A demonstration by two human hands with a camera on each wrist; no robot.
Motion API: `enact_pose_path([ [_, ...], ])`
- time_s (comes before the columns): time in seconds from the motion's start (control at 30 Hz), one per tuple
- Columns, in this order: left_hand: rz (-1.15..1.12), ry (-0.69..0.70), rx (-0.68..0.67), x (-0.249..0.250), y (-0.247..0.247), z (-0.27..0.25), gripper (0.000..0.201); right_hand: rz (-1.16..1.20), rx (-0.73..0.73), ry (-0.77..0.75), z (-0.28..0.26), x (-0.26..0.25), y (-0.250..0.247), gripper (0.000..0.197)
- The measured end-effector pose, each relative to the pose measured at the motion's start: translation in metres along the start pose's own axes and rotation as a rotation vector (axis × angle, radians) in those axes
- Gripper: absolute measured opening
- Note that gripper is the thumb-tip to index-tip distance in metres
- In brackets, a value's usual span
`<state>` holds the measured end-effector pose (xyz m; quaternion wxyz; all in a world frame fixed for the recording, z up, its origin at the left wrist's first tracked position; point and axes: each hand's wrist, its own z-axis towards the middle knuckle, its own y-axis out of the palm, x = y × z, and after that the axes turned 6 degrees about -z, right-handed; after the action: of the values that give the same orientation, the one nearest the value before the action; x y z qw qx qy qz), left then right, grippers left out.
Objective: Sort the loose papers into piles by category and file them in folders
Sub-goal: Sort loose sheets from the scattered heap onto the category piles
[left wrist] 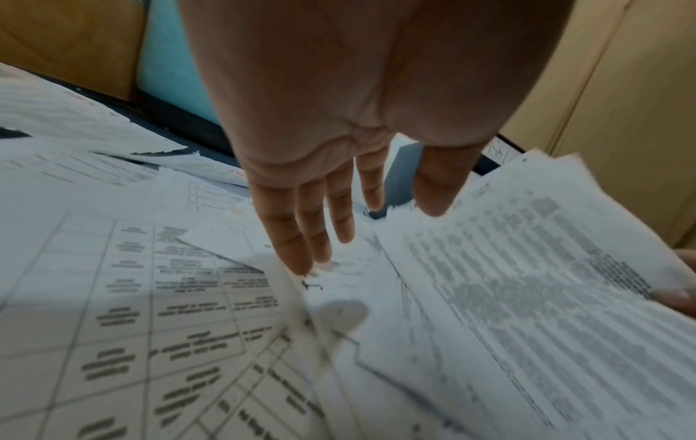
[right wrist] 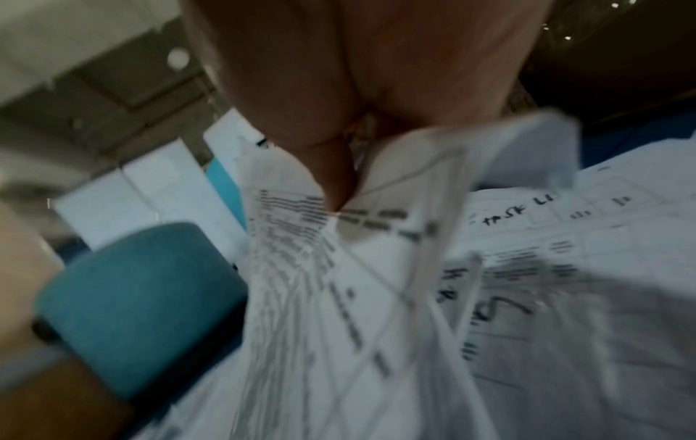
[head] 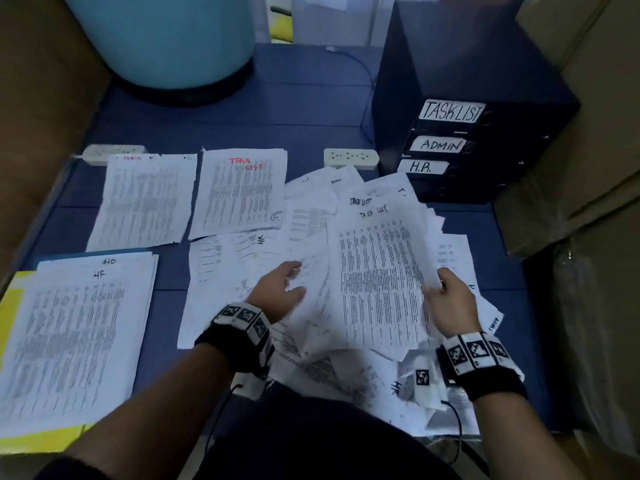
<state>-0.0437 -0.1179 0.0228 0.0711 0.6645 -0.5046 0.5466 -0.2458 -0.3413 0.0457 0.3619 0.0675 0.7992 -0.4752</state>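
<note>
Hands work mid-desk: left hand [head: 282, 292] flat, fingers straight over the loose papers [head: 242, 278], right hand [head: 450, 299] pinching the Task List sheet [head: 377, 265] by its right edge, thin, floppy, likely tearing unless supported underneath.

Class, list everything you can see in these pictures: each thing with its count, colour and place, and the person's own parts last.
Sorted piles: three, white, left; marked ADMIN, TASK LIST, HR.
Loose papers: many, white, centre.
Held sheet: one, white, marked TASK LIST.
Folder: one, yellow, under HR pile.
File box: one, dark, far right, three labels.
Power strips: two, white, far side.
Drum: one, light blue, far left.
Left hand: open, over loose papers.
Right hand: pinches held sheet.
</note>
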Motion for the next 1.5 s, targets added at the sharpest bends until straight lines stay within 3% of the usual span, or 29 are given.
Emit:
enact_pose_path([
  [0.13, -0.267, -0.023, 0.026, 0.013, -0.009, -0.008, 0.071, 0.361, -0.129, -0.053, -0.005, -0.014, -0.013, 0.022],
  [0.23, -0.304, -0.007, 0.056, 0.021, -0.017, -0.012, 0.07, 0.482, -0.199, -0.049, -0.002, -0.023, -0.007, 0.025],
  [0.33, -0.525, -0.074, 0.108, 0.02, -0.025, -0.01, 0.068, 0.556, -0.221, -0.008, 0.003, -0.028, 0.002, 0.028],
  [0.53, -0.487, -0.048, 0.058, 0.01, -0.032, -0.014, 0.016, 0.494, -0.201, 0.037, -0.008, -0.02, 0.018, 0.029],
  [0.7, -0.616, -0.086, 0.036, 0.011, -0.041, -0.013, 0.016, 0.456, -0.229, 0.015, -0.011, -0.021, 0.017, 0.024],
  [0.77, -0.613, -0.051, 0.032, 0.01, -0.043, -0.012, 0.027, 0.476, -0.158, 0.039, -0.009, -0.019, 0.02, 0.02],
  [0.83, -0.58, -0.004, 0.034, 0.009, -0.046, -0.012, 0.034, 0.464, 0.032, 0.08, -0.007, -0.016, 0.02, 0.02],
  [0.9, -0.573, 0.018, 0.058, 0.006, -0.05, -0.011, 0.039, 0.527, 0.229, 0.196, -0.005, -0.012, 0.014, 0.033],
  [1.0, -0.578, 0.028, 0.092, 0.002, -0.056, -0.01, 0.042, 0.597, 0.318, 0.314, -0.005, -0.005, 0.003, 0.025],
  [1.13, -0.58, 0.048, 0.118, 0.003, -0.062, -0.011, 0.044, 0.679, 0.271, 0.249, -0.006, -0.005, 0.006, 0.035],
  [1.27, -0.58, 0.072, 0.134, 0.006, -0.063, -0.012, 0.041, 0.715, 0.157, 0.12, -0.014, -0.022, 0.01, 0.006],
  [1.5, -0.691, 0.084, 0.141, 0.011, -0.06, -0.012, 0.038, 0.684, -0.041, 0.044, -0.02, -0.046, 0.027, 0.017],
])
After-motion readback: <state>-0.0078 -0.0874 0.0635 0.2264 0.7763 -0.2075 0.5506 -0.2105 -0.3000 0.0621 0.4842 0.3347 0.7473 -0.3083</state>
